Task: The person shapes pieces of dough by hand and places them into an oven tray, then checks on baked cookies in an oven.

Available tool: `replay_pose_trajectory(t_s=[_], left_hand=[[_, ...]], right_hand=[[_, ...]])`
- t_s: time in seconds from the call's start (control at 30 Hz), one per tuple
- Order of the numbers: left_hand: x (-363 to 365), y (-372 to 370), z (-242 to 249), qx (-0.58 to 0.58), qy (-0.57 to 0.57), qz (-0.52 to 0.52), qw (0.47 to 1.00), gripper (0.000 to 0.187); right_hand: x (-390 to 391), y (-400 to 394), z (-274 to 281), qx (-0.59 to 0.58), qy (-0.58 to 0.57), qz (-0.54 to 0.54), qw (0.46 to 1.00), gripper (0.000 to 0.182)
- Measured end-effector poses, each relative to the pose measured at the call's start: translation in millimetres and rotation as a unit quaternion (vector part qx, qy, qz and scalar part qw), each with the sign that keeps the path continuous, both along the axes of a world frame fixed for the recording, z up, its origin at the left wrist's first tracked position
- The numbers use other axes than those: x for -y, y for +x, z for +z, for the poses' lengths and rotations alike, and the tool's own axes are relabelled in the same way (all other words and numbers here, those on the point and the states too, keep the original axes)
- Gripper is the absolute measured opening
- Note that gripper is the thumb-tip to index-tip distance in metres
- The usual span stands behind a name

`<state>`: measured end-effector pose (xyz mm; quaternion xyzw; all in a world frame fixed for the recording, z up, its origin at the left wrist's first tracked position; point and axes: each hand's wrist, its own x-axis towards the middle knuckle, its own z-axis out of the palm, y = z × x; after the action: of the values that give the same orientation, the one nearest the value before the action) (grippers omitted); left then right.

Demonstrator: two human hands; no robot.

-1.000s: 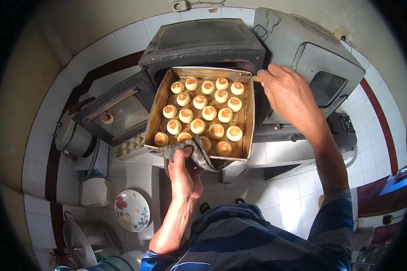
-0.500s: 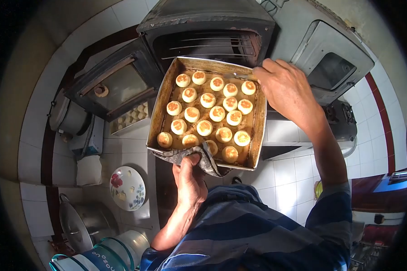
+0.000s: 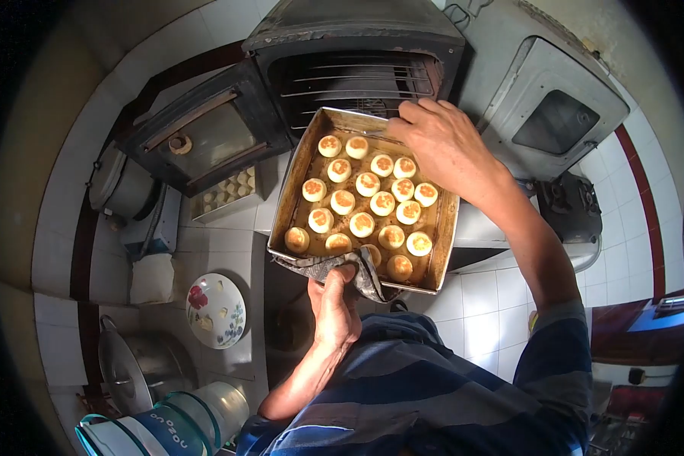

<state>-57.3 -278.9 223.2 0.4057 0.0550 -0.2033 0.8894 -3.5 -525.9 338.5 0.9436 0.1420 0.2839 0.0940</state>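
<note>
A square metal baking tray is held up before the oven, its near side tipped toward me. Round pastries with browned tops stand scattered on its oily bottom. My left hand grips the near rim through a folded dark patterned cloth, thumb on top. Over the far right corner, my right hand is closed round a thin metal utensil; its shiny end points left into the tray, near the far wall, and its handle is hidden in the fingers.
Behind the tray stands the dark oven with wire racks, its glazed door swung out left. Another tray of pale pieces, a flowered plate, a large metal pot and a bucket are at left. A stove is at right.
The tray has shifted right and slightly toward me with my left hand. My right hand has moved left along the far rim, and the pastries near the far right corner have moved nearer me.
</note>
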Motion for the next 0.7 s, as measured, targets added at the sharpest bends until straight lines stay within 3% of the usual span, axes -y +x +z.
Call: replay_pose_trajectory(t_s=[0.17,0.23,0.43,0.53,0.7], left_hand=[[2,-4,3,-0.01,-0.001,-0.001,1.0,0.047],[2,-5,1,-0.009,0.007,0.001,1.0,0.047],[0,-8,2,-0.003,0.001,0.003,1.0,0.047],[-1,-6,3,-0.003,0.007,-0.005,1.0,0.046],[0,-4,2,0.007,0.018,-0.002,1.0,0.044]], right_hand=[[-5,9,9,-0.021,0.02,0.008,1.0,0.027],[-8,23,-2,0.029,0.003,0.086,0.996,0.024],[-25,15,10,-0.007,0.022,0.077,0.997,0.03],[-37,15,11,-0.079,0.044,0.182,0.979,0.029],[-46,12,11,-0.031,0.025,0.167,0.985,0.028]])
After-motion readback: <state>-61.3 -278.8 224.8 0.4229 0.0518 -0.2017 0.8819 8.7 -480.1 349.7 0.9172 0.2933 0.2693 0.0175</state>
